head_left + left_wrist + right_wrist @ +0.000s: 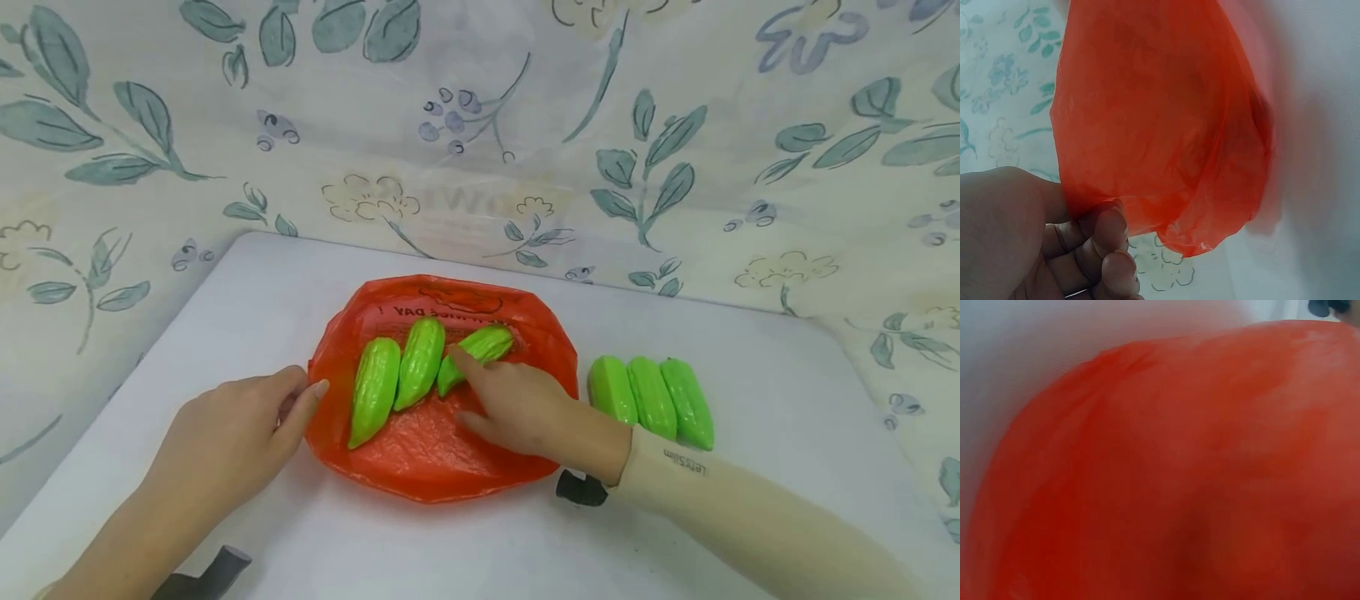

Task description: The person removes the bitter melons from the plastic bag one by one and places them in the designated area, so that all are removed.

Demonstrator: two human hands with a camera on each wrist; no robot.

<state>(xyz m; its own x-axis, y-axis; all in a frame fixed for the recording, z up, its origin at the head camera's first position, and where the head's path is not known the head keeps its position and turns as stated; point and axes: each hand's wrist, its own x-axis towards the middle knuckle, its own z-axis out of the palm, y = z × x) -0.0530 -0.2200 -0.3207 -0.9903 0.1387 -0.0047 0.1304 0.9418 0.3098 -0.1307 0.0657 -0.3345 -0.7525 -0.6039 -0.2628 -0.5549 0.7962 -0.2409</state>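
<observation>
A red plastic bag [420, 458] lies spread wide on the white table, printed inside with dark lettering. My left hand [232, 429] pinches the bag's left edge between thumb and fingers, as the left wrist view [1091, 250] also shows. Inside the bag are three glossy green ridged gourds: a left one [375, 387], a middle one [420, 362] and a slanted right one [489, 342]. Over the bag's right side reaches my right hand [517, 404], its index finger across the slanted gourd and its thumb apart below. Red bag [1147, 469] fills the right wrist view, hiding that hand.
Three more green gourds [652, 400] stand side by side on the table [780, 417], right of the bag and beyond my right forearm. Dark wrist-strap parts [581, 489] show by my right wrist. Floral fabric [480, 167] hangs behind the table.
</observation>
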